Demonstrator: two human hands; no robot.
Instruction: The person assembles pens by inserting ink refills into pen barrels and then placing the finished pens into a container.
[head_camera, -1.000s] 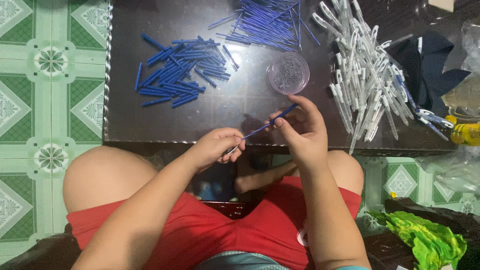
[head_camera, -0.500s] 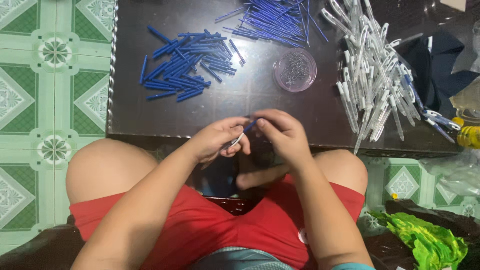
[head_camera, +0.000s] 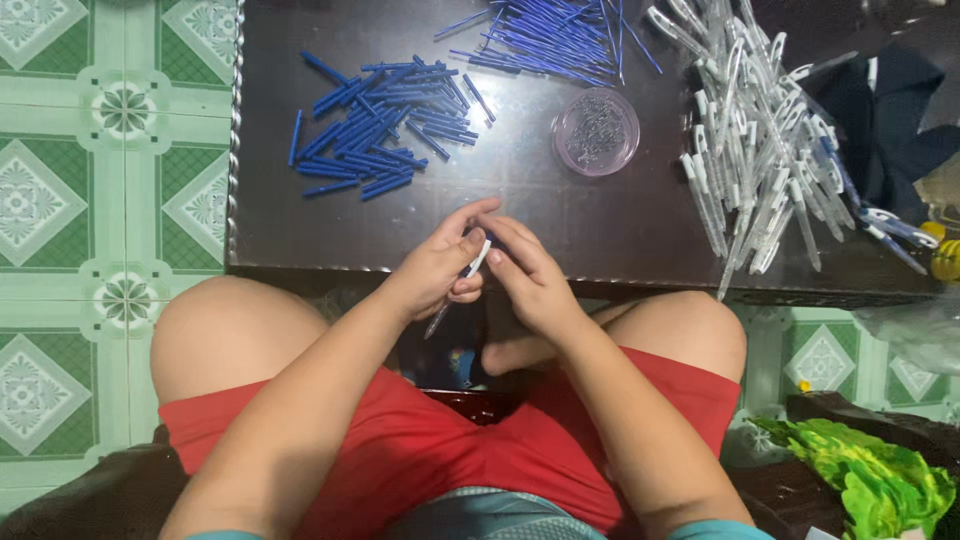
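Left hand (head_camera: 440, 270) and right hand (head_camera: 530, 280) meeting at table edge, both pinched shut on one clear pen barrel (head_camera: 462, 280), round clear dish (head_camera: 597, 131) at twelve o'clock, blue caps (head_camera: 375, 130) at eleven, white pen barrels (head_camera: 760, 150) at two.

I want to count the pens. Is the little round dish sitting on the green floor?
No, the round dish sits on the dark table, between the blue pieces and the white pen barrels.

Left hand (head_camera: 440, 268) and right hand (head_camera: 530, 280) pinch one clear pen barrel (head_camera: 462, 285) together — blue caps (head_camera: 375, 130) heaped beyond on dark table (head_camera: 520, 215).
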